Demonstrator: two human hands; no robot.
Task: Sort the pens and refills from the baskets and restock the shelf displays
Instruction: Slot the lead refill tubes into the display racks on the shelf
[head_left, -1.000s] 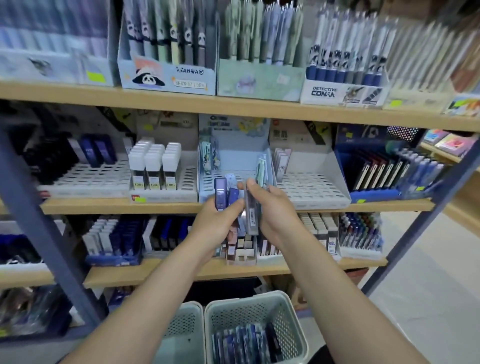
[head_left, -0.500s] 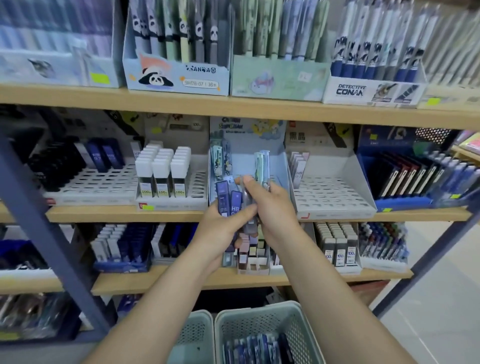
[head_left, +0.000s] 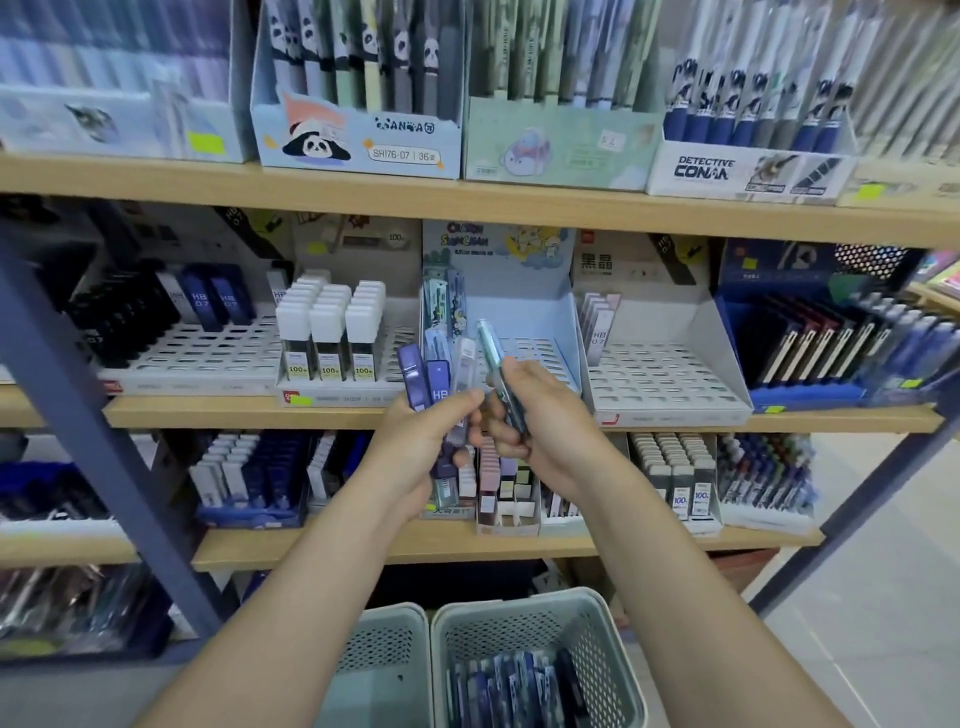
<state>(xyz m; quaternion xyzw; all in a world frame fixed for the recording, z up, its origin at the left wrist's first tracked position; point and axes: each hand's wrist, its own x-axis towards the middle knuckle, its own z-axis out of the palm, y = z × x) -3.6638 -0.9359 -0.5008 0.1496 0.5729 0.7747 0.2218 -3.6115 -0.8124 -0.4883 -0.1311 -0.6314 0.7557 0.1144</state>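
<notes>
My left hand (head_left: 421, 441) grips a fanned bunch of refill cases (head_left: 428, 379), purple, blue and clear, in front of the middle shelf. My right hand (head_left: 545, 415) pinches one teal-green refill case (head_left: 493, 353), tilted and held just apart from the bunch. Behind both hands stands a pale blue slotted display tray (head_left: 545, 322) with a few cases in its left rear slots. Below, the right grey basket (head_left: 540, 623) holds several blue refill packs (head_left: 514, 686).
A second grey basket (head_left: 384, 654) stands to the left. White-capped lead cases (head_left: 332, 332) fill the tray at left; a mostly bare white tray (head_left: 665, 379) sits at right. Pen boxes line the top shelf (head_left: 467, 202). A blue frame post (head_left: 78, 405) slants at left.
My right hand has drawn the teal-green case out of the bunch and tilted it to the right. The view has dropped slightly and come closer to the shelf.
</notes>
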